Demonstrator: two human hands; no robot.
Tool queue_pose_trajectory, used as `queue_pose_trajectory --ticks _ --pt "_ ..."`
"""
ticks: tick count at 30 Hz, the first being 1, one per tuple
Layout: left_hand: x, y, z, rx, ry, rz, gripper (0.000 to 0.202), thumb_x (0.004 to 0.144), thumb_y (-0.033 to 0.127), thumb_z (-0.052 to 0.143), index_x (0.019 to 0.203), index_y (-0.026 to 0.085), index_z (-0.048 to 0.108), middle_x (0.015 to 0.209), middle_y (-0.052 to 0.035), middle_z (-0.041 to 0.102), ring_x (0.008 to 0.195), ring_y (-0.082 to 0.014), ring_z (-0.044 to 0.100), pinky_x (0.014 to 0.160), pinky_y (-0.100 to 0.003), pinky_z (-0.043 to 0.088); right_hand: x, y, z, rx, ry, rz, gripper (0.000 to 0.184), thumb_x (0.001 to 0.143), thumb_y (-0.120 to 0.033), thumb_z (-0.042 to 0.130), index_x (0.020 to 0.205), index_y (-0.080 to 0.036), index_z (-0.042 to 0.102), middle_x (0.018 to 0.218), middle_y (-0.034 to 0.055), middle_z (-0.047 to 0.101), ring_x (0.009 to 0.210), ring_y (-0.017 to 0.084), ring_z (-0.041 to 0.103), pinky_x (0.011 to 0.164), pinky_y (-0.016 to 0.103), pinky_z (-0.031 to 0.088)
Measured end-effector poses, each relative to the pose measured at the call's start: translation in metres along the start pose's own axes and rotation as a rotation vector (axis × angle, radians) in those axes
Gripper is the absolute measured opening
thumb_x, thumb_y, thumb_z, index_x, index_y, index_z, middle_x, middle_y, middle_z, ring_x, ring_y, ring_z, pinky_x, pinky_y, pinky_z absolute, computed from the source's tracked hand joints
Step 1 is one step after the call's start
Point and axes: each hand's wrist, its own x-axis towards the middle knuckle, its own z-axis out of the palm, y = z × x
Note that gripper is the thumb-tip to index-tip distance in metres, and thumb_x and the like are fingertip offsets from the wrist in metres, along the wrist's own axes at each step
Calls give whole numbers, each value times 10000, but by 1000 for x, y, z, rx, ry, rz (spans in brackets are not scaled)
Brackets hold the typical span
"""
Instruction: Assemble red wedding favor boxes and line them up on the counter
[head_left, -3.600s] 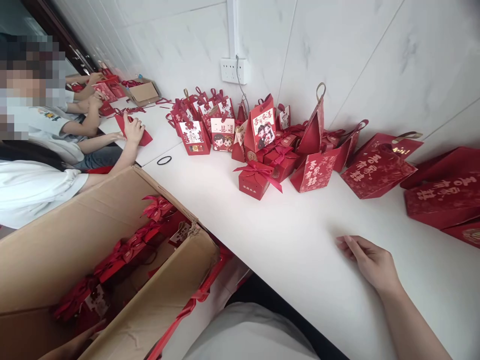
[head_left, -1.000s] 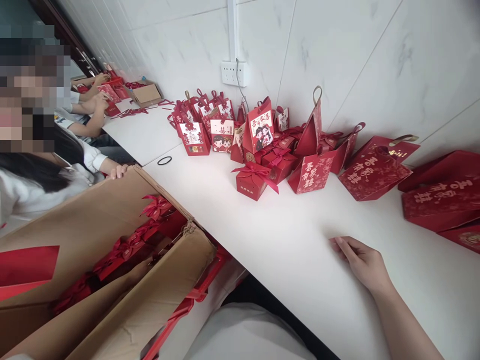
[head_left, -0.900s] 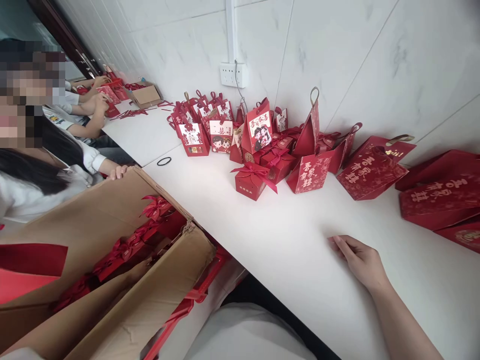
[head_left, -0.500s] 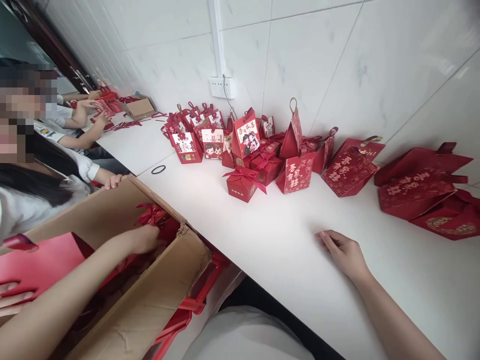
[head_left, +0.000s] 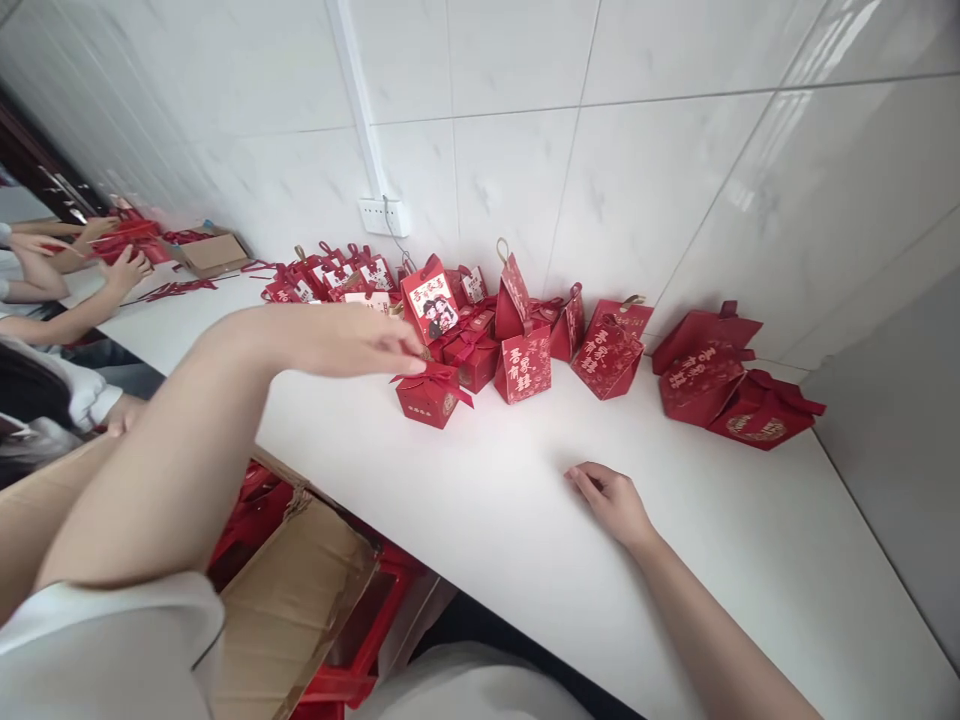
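My left hand (head_left: pixel 375 340) reaches across from the left, over the bow of a small red ribbon-tied gift box (head_left: pixel 426 398). Its fingers are stretched forward and apart; whether they touch the ribbon is unclear. My right hand (head_left: pixel 609 500) rests on the white table with fingers curled closed, and nothing shows in it. Just behind the small box stand a red bowed box (head_left: pixel 474 360), a red gift box with gold lettering (head_left: pixel 526 368) and a tall red box with a cartoon couple (head_left: pixel 431 305).
At lower left is a cardboard carton (head_left: pixel 300 600) with red boxes inside, beside a red plastic frame (head_left: pixel 360 650). More red boxes (head_left: pixel 761 410) stand at right by the wall. Co-workers' hands (head_left: pixel 124 270) handle red pieces at far left, near a small carton (head_left: pixel 214 255).
My left hand has come out of the carton and moved up and right to the small ribbon-tied box. My right hand stays curled on the table. The view has turned right.
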Motion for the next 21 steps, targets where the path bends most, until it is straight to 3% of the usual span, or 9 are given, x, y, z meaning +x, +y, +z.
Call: queue_pose_trajectory --ticks 1,3,5,9,12,14,17,21 --pt "15 11 -4 -4 -97 53 375 764 519 580 947 216 704 928 -23 691 946 -226 627 850 -273 436 1 -1 0 0 2 -7 418 911 -543 435 830 -211 676 706 15 632 629 165 532 623 272 401" --pt "44 29 -3 -49 -166 138 381 769 517 592 991 228 705 967 -24 699 946 -224 635 839 -280 452 2 -1 0 -1 3 -21 412 913 -534 434 814 -211 671 684 8 614 608 159 508 610 271 390" --pt "71 40 15 -144 -84 202 385 790 527 578 1003 234 708 988 -23 708 917 -213 648 816 -280 471 3 -2 0 1 -3 -36 407 917 -522 432 810 -210 670 675 5 605 595 156 493 599 270 379" --pt "121 51 87 -408 229 262 345 843 442 562 1069 218 695 1124 -50 696 1002 -209 648 872 -292 495 7 -2 1 29 -12 -51 402 921 -501 428 805 -205 675 666 2 596 588 152 481 585 265 366" --pt "155 56 141 -511 394 288 307 840 286 580 1112 190 687 1151 -63 692 1048 -197 645 952 -307 485 9 -1 1 49 -11 -49 400 924 -490 425 812 -202 679 676 3 603 593 150 483 589 262 366" --pt "172 58 166 -545 452 267 322 820 210 589 1125 170 683 1130 -70 702 1032 -187 657 978 -305 478 10 -1 2 51 -12 -45 402 926 -487 421 812 -201 679 676 2 600 592 149 482 585 261 361" --pt "186 56 185 -558 438 247 300 817 179 573 1086 169 705 1055 -71 727 982 -194 678 955 -313 494 11 -1 2 48 -13 -35 401 931 -481 419 800 -202 675 664 -4 584 583 144 470 571 257 350" --pt "183 52 185 -512 341 296 286 817 162 543 1024 195 737 1010 -63 738 954 -209 682 925 -332 503 12 0 2 44 -16 -38 385 940 -464 422 797 -205 669 667 -10 578 584 138 470 572 257 352"
